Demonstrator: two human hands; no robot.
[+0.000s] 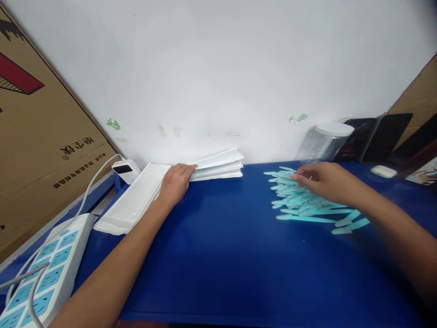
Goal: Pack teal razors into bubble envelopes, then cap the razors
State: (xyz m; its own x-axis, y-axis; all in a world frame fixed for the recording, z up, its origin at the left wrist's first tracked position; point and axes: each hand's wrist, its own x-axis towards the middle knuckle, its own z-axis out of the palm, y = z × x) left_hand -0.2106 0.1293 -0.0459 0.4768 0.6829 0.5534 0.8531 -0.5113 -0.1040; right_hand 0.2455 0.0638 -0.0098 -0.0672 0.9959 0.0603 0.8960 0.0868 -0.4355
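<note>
My left hand (175, 183) rests at the far side of the table, its fingers pressed together at the edge of a fanned group of flat white plastic packets (220, 165). More white packets of the same look (136, 196) lie in a stack under and left of that wrist. To the right, my right hand (319, 180) hovers over the far edge of a loose pile of thin turquoise sticks with flattened tips (293, 200). Thumb and forefinger come together in a pinch there; whether a stick is between them cannot be made out.
A white power strip (58, 269) with cables and a small white device (126, 169) are at left, beside a large cardboard box (44, 127). A lidded clear jar (329, 141), a dark phone-like slab (385, 136) and a small white case (383, 171) stand back right.
</note>
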